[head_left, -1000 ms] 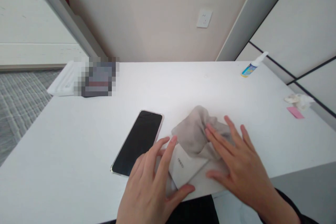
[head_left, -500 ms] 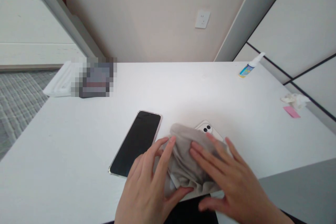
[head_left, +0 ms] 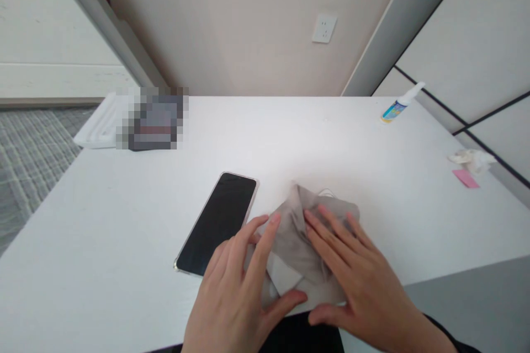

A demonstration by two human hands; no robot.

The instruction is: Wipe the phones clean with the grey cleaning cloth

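The grey cloth [head_left: 292, 240] looks soft, thin and matt, with many small creases, while the pale phone [head_left: 284, 274] under it shows a smooth surface, and the other phone [head_left: 219, 223] has glossy black glass with an edge like clear plastic. The white table [head_left: 136, 220] is smooth with a gentle shine, and the wall [head_left: 240, 22] appears matt. The bottle [head_left: 399, 106] seems plastic, the note [head_left: 466, 178] is pink paper, and the floor [head_left: 37, 165] resembles rough, woven carpet.

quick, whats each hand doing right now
Left hand: open, thumb and fingers spread around the exposed corner of the white phone.
Right hand: open, fingers laid on the gray cloth.
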